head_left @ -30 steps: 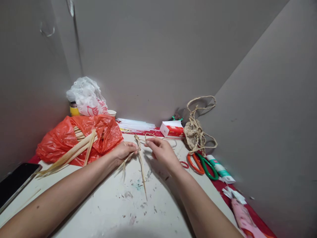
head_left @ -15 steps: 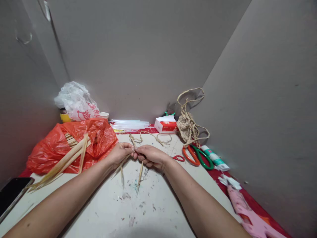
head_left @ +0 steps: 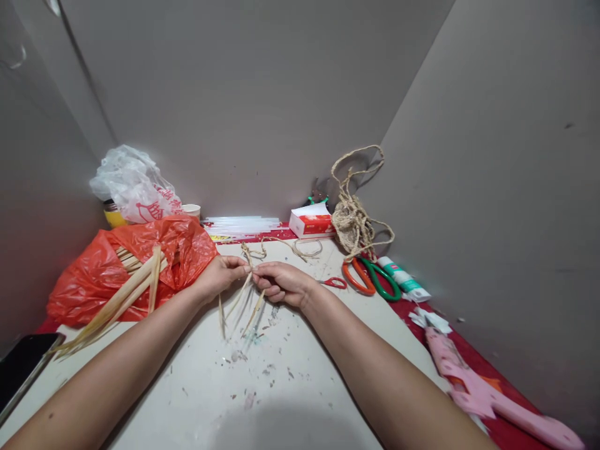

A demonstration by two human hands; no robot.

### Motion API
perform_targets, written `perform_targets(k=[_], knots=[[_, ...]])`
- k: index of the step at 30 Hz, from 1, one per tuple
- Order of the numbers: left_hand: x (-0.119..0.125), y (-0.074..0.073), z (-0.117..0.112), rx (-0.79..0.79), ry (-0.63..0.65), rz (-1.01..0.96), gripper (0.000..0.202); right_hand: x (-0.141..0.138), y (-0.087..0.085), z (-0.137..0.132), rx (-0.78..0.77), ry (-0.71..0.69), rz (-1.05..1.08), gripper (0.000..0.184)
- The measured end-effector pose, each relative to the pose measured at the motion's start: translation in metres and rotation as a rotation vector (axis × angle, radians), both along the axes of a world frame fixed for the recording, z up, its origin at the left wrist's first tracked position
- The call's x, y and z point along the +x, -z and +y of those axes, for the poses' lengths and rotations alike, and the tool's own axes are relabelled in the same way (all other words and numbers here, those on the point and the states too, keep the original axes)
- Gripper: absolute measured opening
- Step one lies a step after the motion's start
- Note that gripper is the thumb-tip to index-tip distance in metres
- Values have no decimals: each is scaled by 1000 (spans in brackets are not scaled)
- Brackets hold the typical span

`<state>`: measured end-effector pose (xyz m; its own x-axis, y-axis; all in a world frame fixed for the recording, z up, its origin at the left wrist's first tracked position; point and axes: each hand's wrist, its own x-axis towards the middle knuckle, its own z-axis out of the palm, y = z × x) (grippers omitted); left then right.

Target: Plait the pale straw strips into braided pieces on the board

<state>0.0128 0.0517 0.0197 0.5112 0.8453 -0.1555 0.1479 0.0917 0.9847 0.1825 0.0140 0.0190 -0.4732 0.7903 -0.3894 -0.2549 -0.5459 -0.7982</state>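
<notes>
Over the middle of the white board (head_left: 281, 387), both hands meet at the near end of a thin straw braid (head_left: 249, 255). My left hand (head_left: 219, 277) pinches it between thumb and fingertips. Thumb and forefinger of my right hand (head_left: 282, 284) close on the same spot from the right, the other fingers curled. Loose straw strips (head_left: 241, 294) hang toward me from between the hands; one comes out under the right fingers. Beyond the fingers the braid runs on in a thin, curling cord (head_left: 300, 250) lying on the board. The exact crossing of strips is hidden by the fingertips.
At left lie an orange-red plastic bag (head_left: 84, 265) with straw strips (head_left: 119, 294) and a phone (head_left: 28, 365). Behind are clear sticks (head_left: 244, 225) and a red-white box (head_left: 313, 224). Right: coiled rope (head_left: 351, 228), orange (head_left: 356, 278) and green (head_left: 384, 281) handles, pink glue gun (head_left: 478, 387).
The fingertips have drawn slightly apart, still pinching the braid. The hanging strips have swung and spread differently. The whole view has shifted a little, bringing more of the glue gun into sight.
</notes>
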Motion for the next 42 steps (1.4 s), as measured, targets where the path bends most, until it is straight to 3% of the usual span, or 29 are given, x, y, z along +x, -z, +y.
perform_targets(k=[7, 12, 22, 26, 31, 37, 42], knots=[[-1, -7, -1, -93, 77, 15, 25, -12, 2, -3, 101, 121, -240, 18], [5, -12, -7, -121, 28, 45, 8, -23, 3, -7, 135, 240, -360, 21], [12, -9, -15, 9, -121, 162, 13, -30, 2, -9, 103, 315, -279, 12], [14, -7, -18, 36, -104, 187, 15, -30, 0, -10, 98, 313, -327, 17], [13, -5, -18, 34, -105, 168, 16, -26, -4, -11, 40, 277, -168, 12], [13, -3, -22, 175, -45, 215, 10, -26, -2, -10, 53, 324, -216, 16], [12, -1, -23, 350, -33, 261, 15, -26, -3, -11, 23, 302, -104, 14]])
